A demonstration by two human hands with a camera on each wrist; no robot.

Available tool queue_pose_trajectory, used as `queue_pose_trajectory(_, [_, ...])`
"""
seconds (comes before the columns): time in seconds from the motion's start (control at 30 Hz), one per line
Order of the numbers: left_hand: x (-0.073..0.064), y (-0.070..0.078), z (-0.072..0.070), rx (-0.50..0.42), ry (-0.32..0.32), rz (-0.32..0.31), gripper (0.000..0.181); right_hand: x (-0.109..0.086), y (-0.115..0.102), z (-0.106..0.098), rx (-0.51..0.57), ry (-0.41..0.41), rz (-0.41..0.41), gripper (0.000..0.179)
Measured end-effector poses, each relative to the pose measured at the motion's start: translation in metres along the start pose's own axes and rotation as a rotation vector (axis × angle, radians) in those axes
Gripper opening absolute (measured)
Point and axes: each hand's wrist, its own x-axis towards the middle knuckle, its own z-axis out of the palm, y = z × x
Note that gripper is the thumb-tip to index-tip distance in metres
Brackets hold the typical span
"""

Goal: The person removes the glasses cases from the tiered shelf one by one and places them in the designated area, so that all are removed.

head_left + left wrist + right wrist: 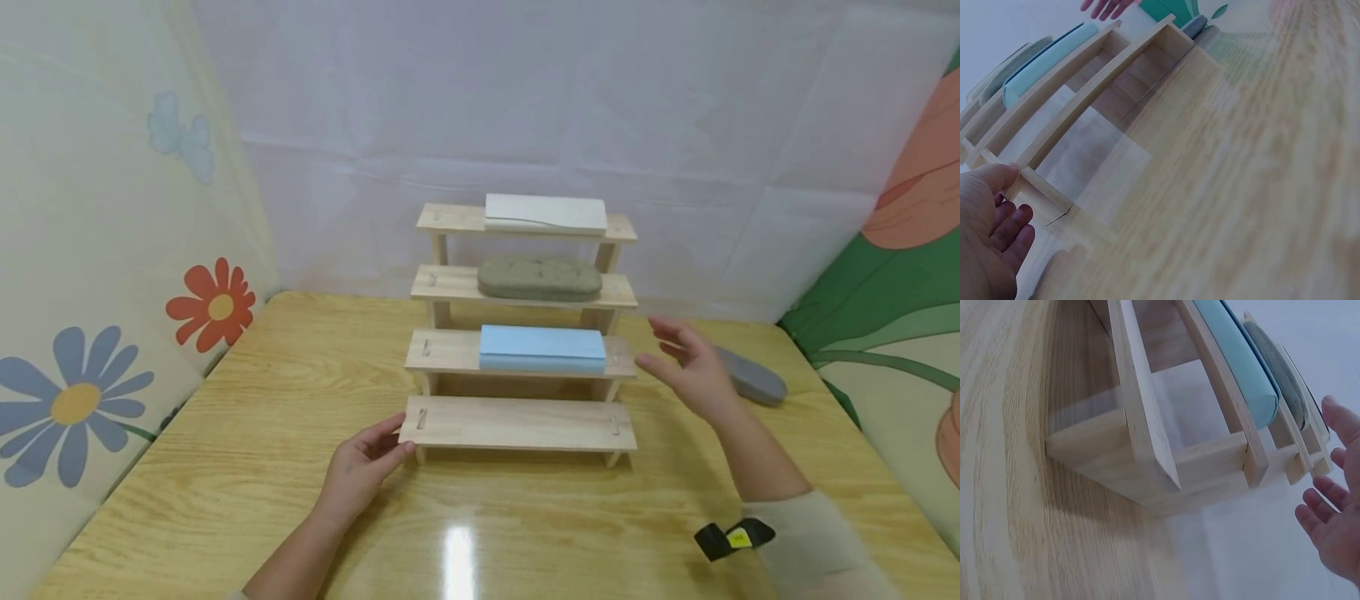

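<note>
A stepped wooden display rack (517, 422) stands on the table. My left hand (360, 471) holds the left end of its lowest shelf, thumb at the front corner; in the left wrist view the other fingers of the left hand (991, 231) curl beside the rack's end. To the rack's right my right hand (693, 375) hovers with fingers spread and nothing in them, apart from the shelves. A light blue glasses case (542, 348) lies on the second shelf from the bottom, a grey-green padded case (539, 277) above it, and a white case (545, 213) on top.
A grey case (753, 379) lies on the table behind the right hand, partly hidden by it. The wood-grain table (330, 350) meets a white cloth backdrop (390, 100), with flower-printed sheets at the left and right.
</note>
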Motion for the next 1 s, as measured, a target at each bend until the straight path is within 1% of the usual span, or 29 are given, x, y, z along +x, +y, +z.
queue_pose_trajectory(0.2, [-0.001, 0.001, -0.001, 0.026, 0.002, -0.005, 0.049, 0.006, -0.005, 0.013, 0.023, -0.033, -0.053, 0.056])
queue_pose_trajectory(0.47, [-0.002, 0.001, -0.002, 0.014, -0.001, -0.010, 0.049, 0.013, -0.010, 0.028, 0.048, -0.115, -0.079, 0.058])
queue_pose_trajectory(0.57, [-0.002, 0.000, -0.001, 0.006, -0.002, -0.013, 0.050, 0.016, -0.012, 0.032, 0.036, -0.135, -0.088, 0.057])
queue_pose_trajectory(0.7, [-0.001, -0.001, -0.002, 0.014, -0.003, -0.017, 0.050, 0.020, -0.013, 0.037, -0.011, -0.160, -0.082, 0.058])
queue_pose_trajectory(0.8, [-0.001, -0.001, -0.002, 0.020, -0.004, -0.018, 0.051, 0.023, -0.015, 0.040, -0.005, -0.190, -0.072, 0.058])
queue_pose_trajectory(0.87, [-0.001, -0.001, -0.002, 0.022, -0.004, -0.016, 0.051, 0.026, -0.016, 0.042, 0.010, -0.202, -0.082, 0.059])
queue_pose_trajectory(0.93, [-0.001, -0.001, -0.002, 0.025, -0.003, -0.013, 0.050, 0.028, -0.017, 0.045, 0.016, -0.206, -0.095, 0.059])
queue_pose_trajectory(1.0, [-0.001, -0.001, -0.002, 0.032, -0.001, -0.010, 0.050, 0.030, -0.018, 0.047, -0.003, -0.200, -0.107, 0.059])
